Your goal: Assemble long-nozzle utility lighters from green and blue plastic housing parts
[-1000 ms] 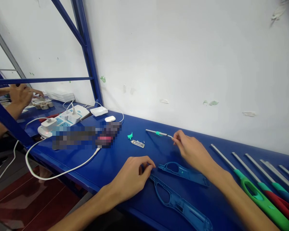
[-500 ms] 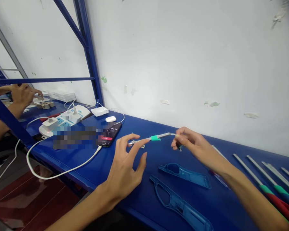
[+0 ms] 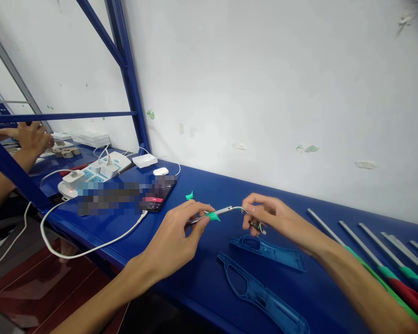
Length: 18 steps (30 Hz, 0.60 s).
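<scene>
My left hand (image 3: 177, 232) pinches a thin metal rod (image 3: 225, 210) near a piece of green tape (image 3: 213, 216) wrapped on it. From the rod's right end a thin pale wire runs to my right hand (image 3: 268, 211), whose thumb and forefinger are closed on it. A small dark part (image 3: 255, 226) with green on it hangs at the fingers of my right hand. Two translucent blue shell halves, an upper one (image 3: 282, 256) and a lower one (image 3: 268, 299), lie on the blue table below my hands.
Behind my left hand lies a green piece (image 3: 189, 196). To the left are a phone (image 3: 160, 195), a white case (image 3: 160, 171) and a power strip (image 3: 114, 162) with cables. Metal rods with coloured handles (image 3: 404, 290) lie at right. Another person's hand (image 3: 35, 139) shows at far left.
My left hand's spread fingers have closed on the rod by the green tape. The rod and my right hand have shifted left and slightly down.
</scene>
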### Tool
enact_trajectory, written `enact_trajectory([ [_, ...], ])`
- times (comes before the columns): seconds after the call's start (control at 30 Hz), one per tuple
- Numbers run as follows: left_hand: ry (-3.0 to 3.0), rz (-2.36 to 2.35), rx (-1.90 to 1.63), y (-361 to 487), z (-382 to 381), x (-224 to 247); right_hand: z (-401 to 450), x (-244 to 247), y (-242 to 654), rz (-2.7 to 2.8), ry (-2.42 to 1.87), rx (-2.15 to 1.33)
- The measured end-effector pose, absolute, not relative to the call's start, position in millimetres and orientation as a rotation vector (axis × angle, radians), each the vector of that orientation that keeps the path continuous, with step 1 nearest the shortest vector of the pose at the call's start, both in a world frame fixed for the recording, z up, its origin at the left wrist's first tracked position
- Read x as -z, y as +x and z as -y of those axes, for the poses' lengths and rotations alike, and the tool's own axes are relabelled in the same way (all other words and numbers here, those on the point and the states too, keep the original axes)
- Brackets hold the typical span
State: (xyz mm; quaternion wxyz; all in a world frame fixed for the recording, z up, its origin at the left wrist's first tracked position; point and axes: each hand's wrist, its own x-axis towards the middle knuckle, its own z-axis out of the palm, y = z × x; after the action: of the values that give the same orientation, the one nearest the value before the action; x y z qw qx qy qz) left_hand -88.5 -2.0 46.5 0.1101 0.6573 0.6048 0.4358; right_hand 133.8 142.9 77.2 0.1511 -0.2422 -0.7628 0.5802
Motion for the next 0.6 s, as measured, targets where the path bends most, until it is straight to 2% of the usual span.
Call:
enact_trajectory([
  [0.6, 1.950, -1.773, -1.081, -96.4, -2.1, -50.1, -141.1, -73.7, 137.2, 2.248, -0.848, -1.840],
])
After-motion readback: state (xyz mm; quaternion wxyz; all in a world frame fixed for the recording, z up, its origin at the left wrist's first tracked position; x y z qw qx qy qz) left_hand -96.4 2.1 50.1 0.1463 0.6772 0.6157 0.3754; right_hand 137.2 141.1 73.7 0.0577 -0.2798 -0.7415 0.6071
